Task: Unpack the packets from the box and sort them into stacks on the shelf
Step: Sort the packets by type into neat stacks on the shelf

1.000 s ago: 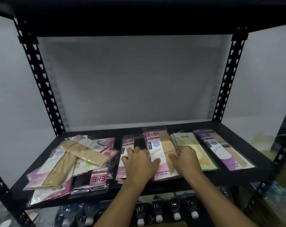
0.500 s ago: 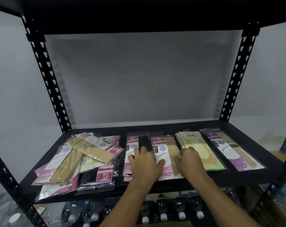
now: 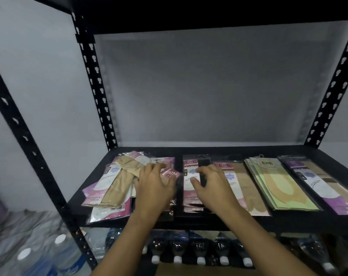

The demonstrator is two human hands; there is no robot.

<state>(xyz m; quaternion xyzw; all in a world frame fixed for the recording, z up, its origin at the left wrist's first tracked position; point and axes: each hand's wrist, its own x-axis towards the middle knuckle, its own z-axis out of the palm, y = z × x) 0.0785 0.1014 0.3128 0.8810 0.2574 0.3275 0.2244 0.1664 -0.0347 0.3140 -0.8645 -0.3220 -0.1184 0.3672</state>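
The single head camera is facing forward and slightly downward, sitting close to the shelf (image 3: pixel 238 151) at 12 o'clock.

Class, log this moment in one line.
left hand touches jumbled pink-and-beige plastic packet pile | right hand touches pink-and-black packet stack | sorting unfinished

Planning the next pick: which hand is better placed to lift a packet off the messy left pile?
Likely left hand: it lies on the messy pile; the right hand rests on the next stack.

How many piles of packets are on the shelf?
5: a loose heap at left, then black stack, beige stack, green stack, purple stack rightward; more may be hidden.
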